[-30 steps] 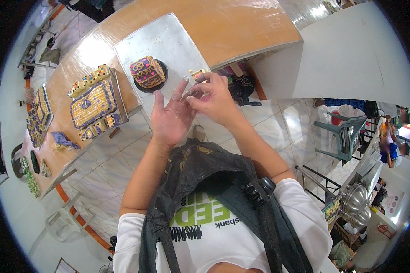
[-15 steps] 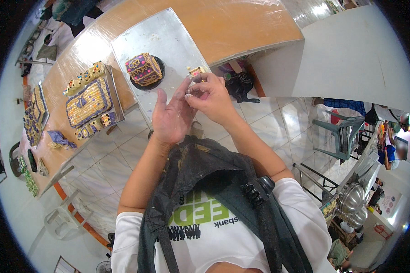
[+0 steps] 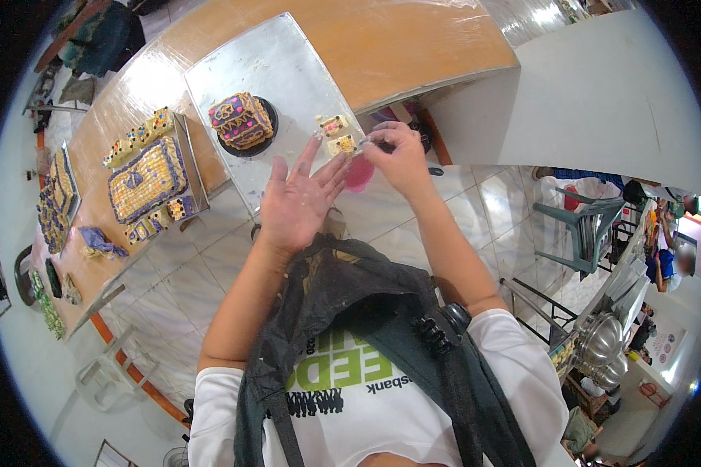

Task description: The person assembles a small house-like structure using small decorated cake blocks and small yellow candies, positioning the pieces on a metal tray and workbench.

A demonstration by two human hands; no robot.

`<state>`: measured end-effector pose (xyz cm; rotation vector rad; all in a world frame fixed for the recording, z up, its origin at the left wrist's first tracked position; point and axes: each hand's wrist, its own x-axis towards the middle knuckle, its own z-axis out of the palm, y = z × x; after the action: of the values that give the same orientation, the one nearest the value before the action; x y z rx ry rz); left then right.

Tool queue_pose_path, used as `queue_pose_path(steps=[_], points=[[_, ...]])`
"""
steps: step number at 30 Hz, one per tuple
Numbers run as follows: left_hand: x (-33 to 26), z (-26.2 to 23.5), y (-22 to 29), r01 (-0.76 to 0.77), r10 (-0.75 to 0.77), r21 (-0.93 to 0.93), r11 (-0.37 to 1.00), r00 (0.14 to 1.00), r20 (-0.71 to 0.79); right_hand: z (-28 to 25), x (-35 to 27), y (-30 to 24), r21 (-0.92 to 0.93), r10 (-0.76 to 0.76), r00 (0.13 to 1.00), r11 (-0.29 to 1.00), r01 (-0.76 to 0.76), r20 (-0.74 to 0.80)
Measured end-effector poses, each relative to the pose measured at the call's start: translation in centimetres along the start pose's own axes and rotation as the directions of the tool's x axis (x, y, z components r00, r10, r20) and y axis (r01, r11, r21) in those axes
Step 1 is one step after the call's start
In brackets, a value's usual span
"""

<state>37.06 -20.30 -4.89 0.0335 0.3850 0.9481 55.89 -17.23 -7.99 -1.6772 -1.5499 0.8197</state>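
Observation:
My left hand (image 3: pixel 300 204) is palm up with its fingers spread, smeared with something pale and holding nothing. Its fingertips reach the near right corner of a metal tray (image 3: pixel 261 66). Two small pale cakes, one (image 3: pixel 334 124) behind the other (image 3: pixel 341 145), sit on that corner with coloured dots on top. Just right of them my right hand (image 3: pixel 401 156) has its fingertips pinched together; a tiny whitish bit shows there, too small to name. Below that pinch is a round pink thing (image 3: pixel 358 173), partly covered by my left fingers. Farther left, a purple-and-tan decorated cake (image 3: pixel 241 122) stands on a black round board (image 3: pixel 271 128).
On the table (image 3: pixel 413 47) at left lie a large yellow-and-purple cake (image 3: pixel 149 177) with small cakes along its sides, another decorated cake (image 3: pixel 58 198) and a crumpled purple piece (image 3: pixel 101 241). A green plastic chair (image 3: pixel 584 226) stands on the tiled floor at right.
My hands have come apart: the right has moved right, off the left palm, and the left fingers have spread. Both small cakes and the pink thing now show.

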Motion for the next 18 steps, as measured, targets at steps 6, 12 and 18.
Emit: queue_pose_path(steps=[6, 12, 18], points=[[-0.6, -1.1, 0.9, -0.004, 0.0, -0.054, 0.999, 0.998, -0.058, 0.6, 2.0, 3.4, -0.201, -0.024, 0.999, 0.979, 0.029, 0.027], [-1.0, -2.0, 1.5, -0.032, 0.028, -0.06, 0.998, 0.998, -0.064, 1.9, 1.8, 3.2, -0.202, 0.01, 0.993, 0.979, 0.015, 0.12], [-1.3, -2.2, 2.0, -0.065, 0.059, -0.1, 0.993, 0.996, -0.062, 2.1, 2.1, 3.7, -0.133, 0.04, 0.99, 0.991, -0.022, 0.136]])
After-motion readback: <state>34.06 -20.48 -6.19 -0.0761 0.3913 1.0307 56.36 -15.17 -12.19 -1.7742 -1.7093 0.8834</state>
